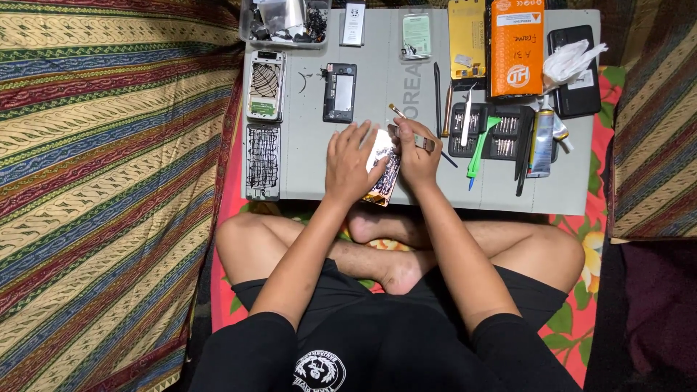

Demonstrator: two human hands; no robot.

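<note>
A phone part with a pale face and dark adhesive marks (383,168) lies at the near edge of a grey work mat (363,185). My left hand (351,165) rests flat on it, fingers spread. My right hand (417,154) grips a small metal tool (423,141) pressed against the part's upper right edge. A thin brush-like stick (397,111) pokes out just above my hands.
On the mat lie two phone frames (264,87) at the left, a dark phone body (340,92), a bit set with tweezers (485,131), a glue tube (541,141), an orange box (516,47) and a parts tray (284,22). Striped cloth surrounds it.
</note>
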